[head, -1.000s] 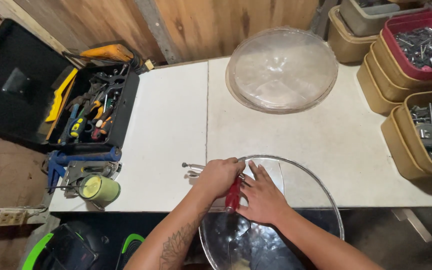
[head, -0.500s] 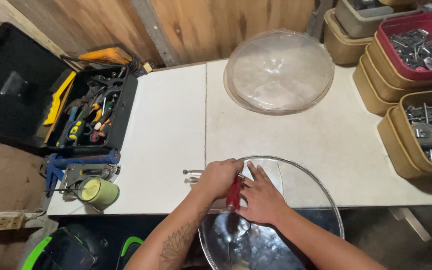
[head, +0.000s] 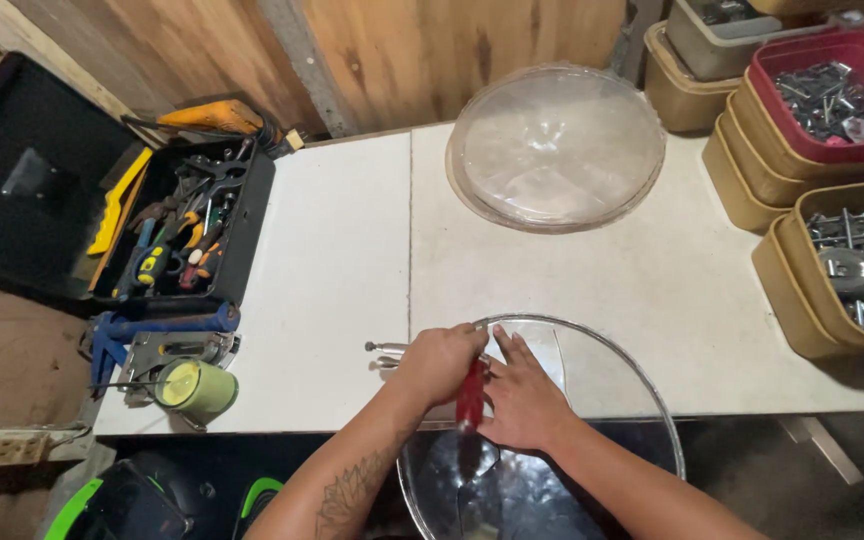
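A clear round dome cover (head: 602,400) hangs over the near edge of the white table (head: 332,270). My left hand (head: 439,363) is closed at the cover's near-left rim. A red tool handle (head: 470,393) sits between my two hands, and which one grips it is unclear. My right hand (head: 522,395) rests with fingers spread on the clear cover beside the handle. A small metal part (head: 384,349) pokes out to the left of my left hand.
A second clear dome (head: 555,145) lies at the table's far side. An open black toolbox (head: 177,225) with several hand tools stands left. A green tape roll (head: 195,387) and blue clamp (head: 157,328) sit near it. Tan and red bins (head: 832,100) of metal hardware stand right.
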